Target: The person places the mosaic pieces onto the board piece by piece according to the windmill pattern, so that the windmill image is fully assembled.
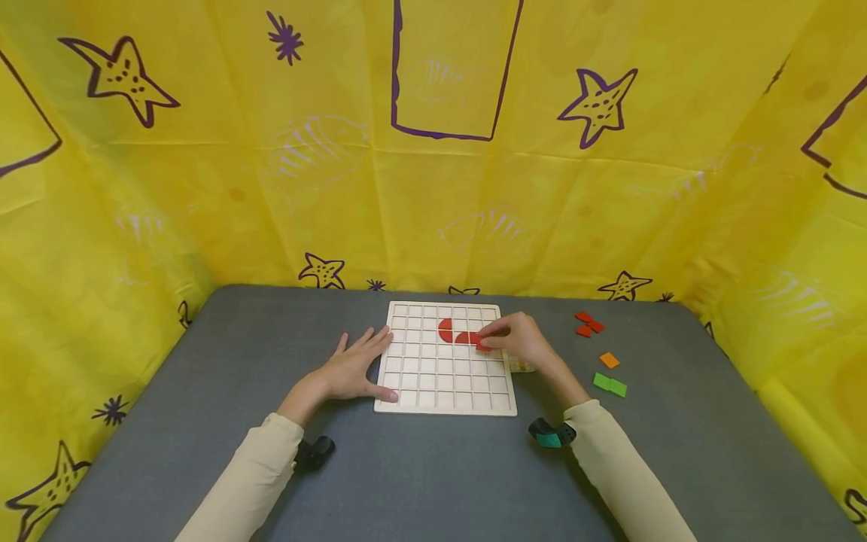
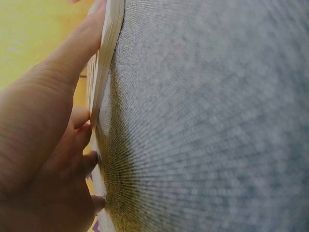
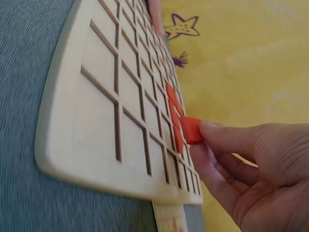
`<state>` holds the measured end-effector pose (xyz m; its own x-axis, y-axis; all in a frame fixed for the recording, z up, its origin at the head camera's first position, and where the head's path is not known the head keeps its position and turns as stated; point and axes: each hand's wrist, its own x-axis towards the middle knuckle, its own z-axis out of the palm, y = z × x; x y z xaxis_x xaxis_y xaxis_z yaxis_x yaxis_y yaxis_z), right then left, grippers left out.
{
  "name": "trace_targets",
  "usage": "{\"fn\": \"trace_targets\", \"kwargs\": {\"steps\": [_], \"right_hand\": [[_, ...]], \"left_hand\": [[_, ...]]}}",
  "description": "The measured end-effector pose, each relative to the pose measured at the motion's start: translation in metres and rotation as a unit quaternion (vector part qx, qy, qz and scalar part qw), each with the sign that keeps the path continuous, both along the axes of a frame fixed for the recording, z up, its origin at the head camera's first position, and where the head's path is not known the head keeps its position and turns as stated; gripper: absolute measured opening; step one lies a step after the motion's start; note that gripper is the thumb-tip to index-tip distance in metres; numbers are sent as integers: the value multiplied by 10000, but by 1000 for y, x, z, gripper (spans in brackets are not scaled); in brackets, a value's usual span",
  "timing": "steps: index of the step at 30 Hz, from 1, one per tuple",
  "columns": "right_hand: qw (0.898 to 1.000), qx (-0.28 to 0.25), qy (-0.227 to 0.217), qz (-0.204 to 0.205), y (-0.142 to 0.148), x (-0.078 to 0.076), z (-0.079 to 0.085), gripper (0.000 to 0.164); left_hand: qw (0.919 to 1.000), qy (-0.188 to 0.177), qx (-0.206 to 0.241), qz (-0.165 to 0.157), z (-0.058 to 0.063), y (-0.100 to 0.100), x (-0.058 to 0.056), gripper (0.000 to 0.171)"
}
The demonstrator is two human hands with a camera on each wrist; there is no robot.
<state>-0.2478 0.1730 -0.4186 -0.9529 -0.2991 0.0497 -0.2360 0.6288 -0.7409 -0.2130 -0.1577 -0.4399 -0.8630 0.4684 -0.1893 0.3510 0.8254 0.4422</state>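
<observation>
A pale wooden grid board (image 1: 445, 388) lies on the table, with several red rounded pieces (image 1: 445, 331) set in its upper-middle squares. My left hand (image 1: 348, 371) rests at the board's left side, fingers spread along that edge and the thumb on the near-left corner. Over the right half of the board, my right hand (image 1: 520, 339) pinches a small red tile (image 3: 191, 129) between thumb and fingers. In the right wrist view that tile is tilted, close beside the red pieces on the grid.
Part of a small gridded card (image 1: 521, 364) sticks out from under the board's right edge. Farther right on the grey table (image 1: 433, 482) lie red pieces (image 1: 589, 324), an orange tile (image 1: 609, 360) and green tiles (image 1: 609, 384). A yellow patterned curtain (image 1: 433, 196) hangs behind.
</observation>
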Motion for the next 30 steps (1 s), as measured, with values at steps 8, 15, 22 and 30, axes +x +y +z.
{"fn": "trace_targets", "kwargs": {"steps": [8, 15, 22, 30], "right_hand": [[9999, 38, -54, 159, -21, -4, -4, 11], [9995, 139, -188, 226, -31, -4, -7, 10], [9989, 224, -86, 393, -35, -4, -8, 10], [9982, 526, 149, 264, -41, -4, -8, 7]], "left_hand": [[10000, -6, -18, 18, 0, 0, -1, 119], [10000, 21, 9, -38, -2, 0, -1, 118], [10000, 27, 24, -38, -2, 0, -1, 118], [10000, 3, 33, -12, -2, 0, -1, 118]]}}
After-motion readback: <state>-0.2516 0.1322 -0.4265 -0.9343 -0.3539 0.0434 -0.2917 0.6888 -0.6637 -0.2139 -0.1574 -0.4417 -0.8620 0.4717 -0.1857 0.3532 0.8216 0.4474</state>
